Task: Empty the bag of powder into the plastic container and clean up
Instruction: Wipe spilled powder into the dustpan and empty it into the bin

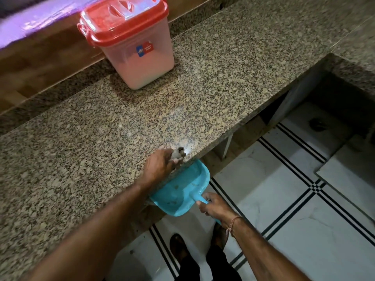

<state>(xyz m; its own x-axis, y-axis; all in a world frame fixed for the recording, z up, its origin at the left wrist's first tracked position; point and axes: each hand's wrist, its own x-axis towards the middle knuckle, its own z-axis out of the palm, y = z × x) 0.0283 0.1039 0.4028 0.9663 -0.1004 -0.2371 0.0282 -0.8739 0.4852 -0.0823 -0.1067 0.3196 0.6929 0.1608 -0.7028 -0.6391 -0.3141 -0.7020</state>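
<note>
Gripping one grey wad (177, 154) at the counter (213, 94) edge is your left hand (161, 165); your right hand (214, 206) clasps one dustpan (182, 189) by its handle; one lidded container (134, 47) sits at eleven o'clock.

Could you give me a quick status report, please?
Left hand at counter edge, grip unclear. Right hand holds dustpan below edge. Container lidded. Nothing blocking.
</note>
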